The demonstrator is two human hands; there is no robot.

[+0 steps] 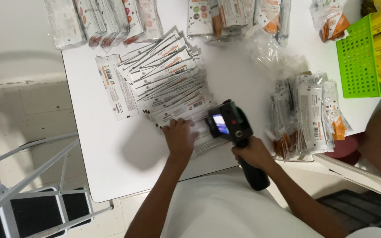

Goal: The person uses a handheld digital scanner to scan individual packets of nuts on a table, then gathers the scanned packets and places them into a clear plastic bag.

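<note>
On the white counter (124,154), left hand (179,139) lay flat, fingers spread, pinning the near end of the fanned flat sachets (168,83). Just right of that fan, right hand (253,153) clenched the grip of the black handheld printer (228,123), head on the nearest sachet. Looked like mid-marking; next sachet would need square alignment.

table (111,150): white, smooth and a bit shiny, lower middle of the frame
flat packets (164,83): smooth white paper or thin plastic, spread out in the middle
handheld device (232,128): black hard plastic, mostly matt, with a shiny little screen
wrapped bundles (307,114): clear, shiny, crinkly plastic, on the right
basket (358,61): bright green plastic full of holes, upper right
ladder (27,176): grey metal rails, matt black steps, lower left
floor (31,105): pale tiles, dull, on the left
</note>
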